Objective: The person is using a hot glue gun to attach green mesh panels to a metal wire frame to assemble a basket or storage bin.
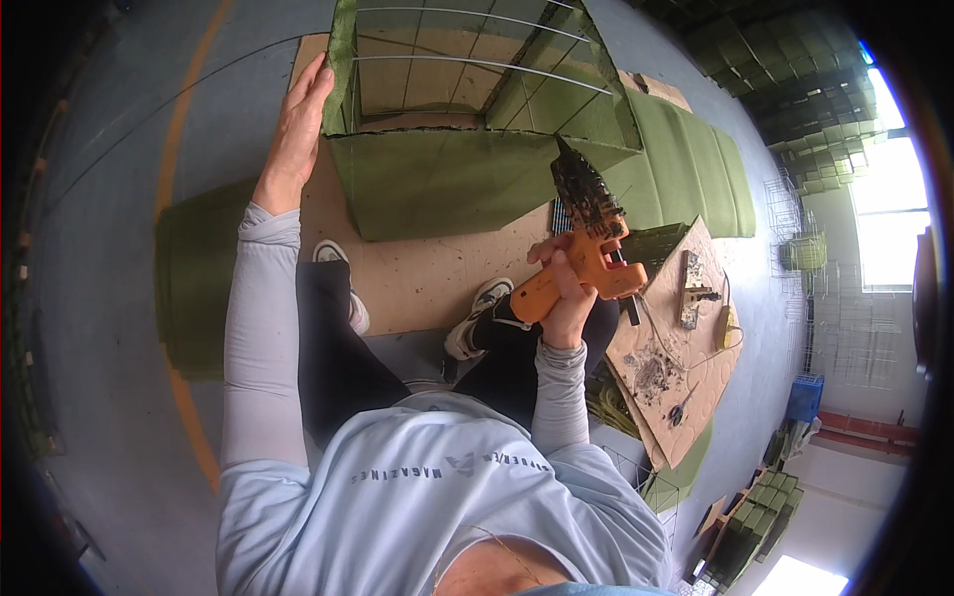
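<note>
My left hand (300, 124) presses flat against the left wall of a green felt-covered wire-frame box (452, 169) that stands on a brown cardboard sheet (417, 278). My right hand (566, 293) grips an orange glue gun (586, 263). Its dark, glue-crusted nozzle (584, 189) points up at the box's front right corner. Thin metal wires (477, 65) run across the open top of the box.
Green felt panels (686, 164) lie to the right of the box and a green roll (189, 278) to the left. A cardboard scrap (676, 358) with glue debris, scissors and a cable lies at the right. Wire grids and stacked green boxes stand far right.
</note>
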Available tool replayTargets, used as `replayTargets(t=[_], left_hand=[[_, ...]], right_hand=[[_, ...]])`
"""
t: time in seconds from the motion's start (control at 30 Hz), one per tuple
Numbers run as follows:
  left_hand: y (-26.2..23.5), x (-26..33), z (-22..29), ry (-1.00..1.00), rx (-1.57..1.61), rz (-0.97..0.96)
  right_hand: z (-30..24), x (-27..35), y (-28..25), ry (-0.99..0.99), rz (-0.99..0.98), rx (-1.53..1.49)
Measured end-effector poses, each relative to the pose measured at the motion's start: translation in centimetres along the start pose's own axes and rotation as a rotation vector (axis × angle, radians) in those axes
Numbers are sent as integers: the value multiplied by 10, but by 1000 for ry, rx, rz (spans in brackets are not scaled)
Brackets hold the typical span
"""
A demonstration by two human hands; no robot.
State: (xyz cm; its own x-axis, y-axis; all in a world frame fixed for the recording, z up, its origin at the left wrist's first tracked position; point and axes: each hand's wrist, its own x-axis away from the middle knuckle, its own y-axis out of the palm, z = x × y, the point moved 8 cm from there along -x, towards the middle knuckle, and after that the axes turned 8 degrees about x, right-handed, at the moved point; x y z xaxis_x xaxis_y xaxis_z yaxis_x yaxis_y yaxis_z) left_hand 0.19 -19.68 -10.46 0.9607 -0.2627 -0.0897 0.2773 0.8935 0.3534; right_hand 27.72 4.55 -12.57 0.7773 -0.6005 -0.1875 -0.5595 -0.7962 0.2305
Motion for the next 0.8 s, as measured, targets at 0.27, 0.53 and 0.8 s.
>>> replayTargets(t=[0.27, 0.53, 0.8], left_hand=[[-2, 0, 0, 4, -3, 15], [2, 2, 5, 19, -12, 14], [0, 1, 3, 9, -7, 26]], right_hand=[[0, -1, -9, -17, 60, -12], [6, 6, 10, 42, -1, -49], [12, 12, 29, 82, -89, 30]])
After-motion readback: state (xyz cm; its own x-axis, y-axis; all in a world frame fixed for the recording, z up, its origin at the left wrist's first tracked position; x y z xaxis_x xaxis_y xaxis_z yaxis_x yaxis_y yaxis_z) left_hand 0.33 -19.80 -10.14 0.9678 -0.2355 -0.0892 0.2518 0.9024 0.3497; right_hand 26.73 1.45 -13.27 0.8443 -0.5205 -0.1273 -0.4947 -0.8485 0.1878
